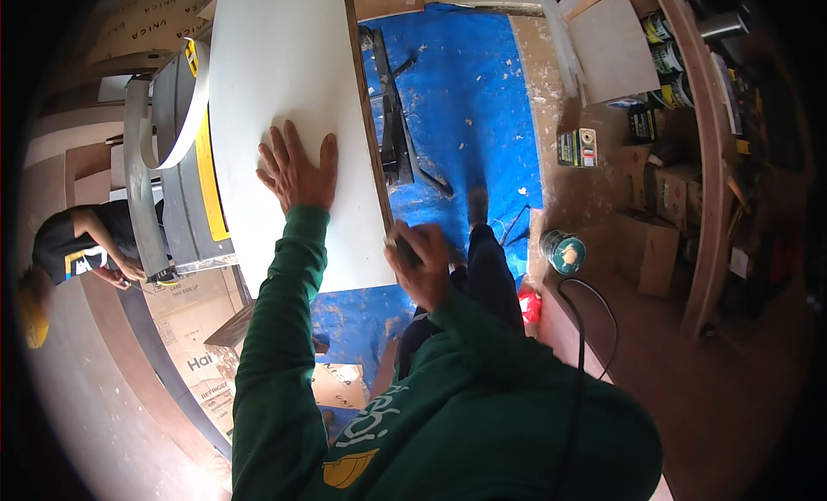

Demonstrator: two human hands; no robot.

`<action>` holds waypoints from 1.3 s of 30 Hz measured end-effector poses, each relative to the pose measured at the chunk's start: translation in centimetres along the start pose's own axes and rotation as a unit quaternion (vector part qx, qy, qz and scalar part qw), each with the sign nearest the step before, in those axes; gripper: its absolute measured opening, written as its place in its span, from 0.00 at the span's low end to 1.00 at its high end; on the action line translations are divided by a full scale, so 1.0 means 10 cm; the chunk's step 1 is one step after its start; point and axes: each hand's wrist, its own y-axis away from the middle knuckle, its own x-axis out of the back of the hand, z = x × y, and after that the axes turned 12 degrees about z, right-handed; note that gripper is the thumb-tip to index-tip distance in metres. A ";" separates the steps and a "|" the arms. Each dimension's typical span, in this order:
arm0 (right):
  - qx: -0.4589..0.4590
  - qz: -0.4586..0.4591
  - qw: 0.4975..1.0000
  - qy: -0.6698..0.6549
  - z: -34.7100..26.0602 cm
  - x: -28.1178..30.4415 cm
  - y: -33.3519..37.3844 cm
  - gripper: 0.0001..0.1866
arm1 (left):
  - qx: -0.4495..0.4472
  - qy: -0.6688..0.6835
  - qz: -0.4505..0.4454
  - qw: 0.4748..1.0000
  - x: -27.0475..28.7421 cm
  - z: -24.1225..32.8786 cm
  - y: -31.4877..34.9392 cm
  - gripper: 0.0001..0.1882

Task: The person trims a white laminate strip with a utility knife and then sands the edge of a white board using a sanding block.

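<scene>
A long white board (284, 62) with a brown raw edge lies in front of me. My left hand (299, 169) rests flat on its top, fingers spread. At the near right corner of the board, my right hand (422, 264) is closed round a small dark block (403, 249), held against or right beside the brown edge. Most of the block is hidden by my fingers, so its exact kind cannot be told. A thin white strip (196, 113) curls in a loop along the board's left side.
A grey and yellow machine (185, 148) stands left of the board, with another person (90, 242) beyond. A blue sheet (482, 96) covers the floor, under a black metal stand (394, 113). At right are a round tin (562, 251), a small box (577, 148) and a cable (581, 329).
</scene>
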 end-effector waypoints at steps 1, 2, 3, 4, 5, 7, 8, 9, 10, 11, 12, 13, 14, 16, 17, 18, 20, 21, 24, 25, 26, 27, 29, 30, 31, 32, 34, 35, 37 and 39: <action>0.023 0.006 1.000 0.001 0.07 -0.11 -0.20 0.23 | 0.000 0.000 0.000 1.000 0.01 0.00 0.01 0.41; 0.049 0.016 0.999 0.003 0.17 -0.26 -0.51 0.23 | 0.001 0.002 -0.009 1.000 0.03 0.05 -0.01 0.41; 0.035 0.035 0.999 0.008 0.18 -0.43 -0.89 0.22 | 0.004 0.003 -0.017 1.000 0.04 0.09 -0.03 0.41; 0.020 0.054 0.998 0.012 0.14 -0.57 -1.24 0.22 | 0.001 0.003 -0.013 1.000 0.04 0.12 -0.04 0.41; -0.040 0.058 0.993 -0.092 0.13 -0.69 -1.49 0.21 | -0.002 0.006 -0.005 1.000 0.04 0.12 -0.06 0.42; -0.051 0.058 0.993 -0.093 0.18 -0.72 -1.48 0.20 | -0.007 0.009 -0.007 1.000 0.01 0.06 0.00 0.42; 0.008 0.050 0.999 0.007 0.24 -0.67 -1.35 0.20 | 0.000 0.007 -0.012 1.000 -0.01 0.03 0.01 0.42; 0.026 0.044 0.999 0.000 0.24 -0.58 -1.05 0.20 | 0.009 0.004 -0.014 1.000 -0.01 0.01 -0.01 0.42; 0.060 0.035 0.998 -0.010 0.19 -0.43 -0.73 0.21 | 0.014 0.001 -0.012 1.000 -0.01 -0.01 -0.02 0.42; 0.019 0.009 0.999 -0.027 0.11 -0.25 -0.36 0.21 | 0.012 -0.006 -0.009 1.000 0.00 -0.03 -0.01 0.42; 0.005 0.005 0.999 -0.045 0.13 -0.09 -0.02 0.22 | 0.006 -0.011 -0.010 1.000 0.02 -0.02 0.00 0.42; -0.034 0.000 0.997 -0.067 0.15 -0.03 0.07 0.23 | 0.003 -0.009 -0.013 1.000 0.00 0.03 0.00 0.42; -0.074 -0.007 0.993 -0.091 0.16 0.01 0.17 0.23 | 0.001 -0.006 -0.011 1.000 0.01 0.05 -0.01 0.42; 0.066 -0.025 0.997 -0.036 0.11 -0.05 -0.19 0.22 | 0.002 -0.009 -0.009 1.000 0.02 0.00 0.02 0.42; 0.073 0.003 0.997 -0.011 0.17 -0.20 -0.51 0.21 | 0.001 -0.006 -0.009 1.000 0.03 0.03 0.00 0.42; 0.080 0.032 0.996 0.014 0.25 -0.38 -0.88 0.20 | -0.002 -0.003 -0.008 1.000 0.04 0.08 -0.02 0.42; 0.023 0.042 0.998 -0.036 0.31 -0.59 -1.44 0.20 | -0.006 0.001 -0.007 1.000 0.03 0.12 -0.03 0.42; 0.021 0.045 0.998 -0.035 0.32 -0.58 -1.40 0.20 | -0.004 0.003 -0.009 1.000 0.03 0.12 -0.02 0.42; 0.088 0.037 0.994 -0.053 0.34 -0.46 -0.91 0.22 | 0.007 0.009 -0.012 1.000 0.00 0.04 -0.02 0.42; 0.088 0.018 0.994 -0.060 0.23 -0.32 -0.59 0.25 | 0.015 0.005 -0.010 1.000 -0.01 -0.03 -0.03 0.42; 0.054 -0.017 0.998 -0.032 0.26 -0.15 -0.17 0.26 | 0.012 0.001 -0.006 1.000 -0.01 -0.05 -0.03 0.42; 0.020 -0.043 0.998 -0.047 0.20 -0.01 0.12 0.26 | 0.011 -0.003 -0.007 1.000 -0.02 -0.08 0.01 0.42; -0.005 -0.035 0.997 -0.061 0.10 0.15 0.17 0.26 | -0.003 -0.014 -0.004 1.000 0.02 0.02 0.00 0.42; -0.012 -0.026 0.996 -0.079 0.10 0.09 0.07 0.25 | -0.003 -0.006 -0.003 1.000 0.01 0.02 0.00 0.42; 0.027 -0.015 0.998 -0.046 0.18 -0.04 -0.13 0.24 | -0.002 0.001 -0.002 1.000 0.00 0.01 0.00 0.42; 0.068 0.000 0.998 -0.012 0.25 -0.20 -0.47 0.24 | -0.003 0.003 -0.002 1.000 0.00 0.02 0.00 0.42; 0.078 0.030 0.996 -0.022 0.31 -0.51 -1.17 0.23 | -0.005 0.004 -0.011 1.000 0.00 0.06 -0.04 0.42; 0.109 0.042 0.993 -0.011 0.43 -0.63 -1.47 0.22 | -0.012 0.008 -0.010 1.000 0.00 0.12 -0.05 0.42; 0.131 0.050 0.990 -0.002 0.48 -0.68 -1.46 0.22 | -0.007 0.019 -0.009 1.000 0.02 0.11 -0.04 0.43; 0.078 0.044 0.996 -0.025 0.32 -0.55 -1.03 0.22 | -0.003 0.009 -0.003 1.000 0.00 0.01 -0.03 0.43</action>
